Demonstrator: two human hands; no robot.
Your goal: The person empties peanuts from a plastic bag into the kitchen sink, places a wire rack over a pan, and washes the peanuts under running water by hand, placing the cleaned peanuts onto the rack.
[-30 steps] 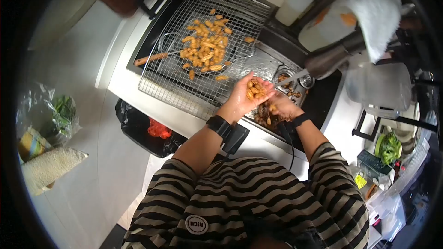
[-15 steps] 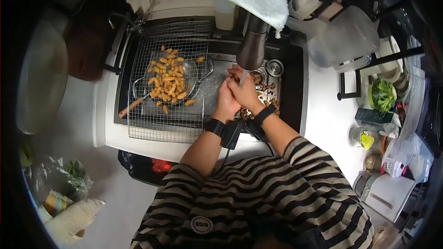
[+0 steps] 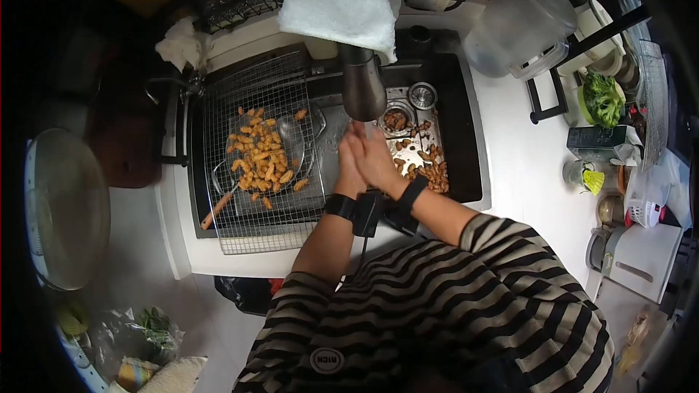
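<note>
Pressing together at the centre of the frame, just below the dark metallic faucet (image 3: 364, 87): held bare left hand (image 3: 350, 167) against bare right hand (image 3: 377, 160), fingers pointing toward the upper edge. Laid the right hand partly over the left; could not tell either hand clenched from loosely cupped, nor make out any contents between the palms. Wore a black band (image 3: 339, 205) on the left wrist, another black band (image 3: 414, 188) on the right, and black-and-beige striped sleeves (image 3: 502, 236).

Noted right of the hands, inside the black rectangular sink (image 3: 467, 116): loose spread of small brown nut-like pieces (image 3: 435, 177), near the right hand, with more in the round metal drain basket (image 3: 397, 120). Recorded above and right of that basket: round silver strainer (image 3: 422, 94).

Found left of centre: tan unshelled peanuts (image 3: 262, 156), scattered over the rectangular silver wire rack (image 3: 247, 241), near the left hand but apart. Saw at the rack's lower left edge: light-brown wooden handle (image 3: 216, 211).

Listed at top centre: white fluffy cloth (image 3: 335, 4), hanging above the faucet. Entered at upper right: large translucent plastic container (image 3: 524, 22); farther right, green broccoli head (image 3: 603, 100), just above a dark green box (image 3: 597, 144).
</note>
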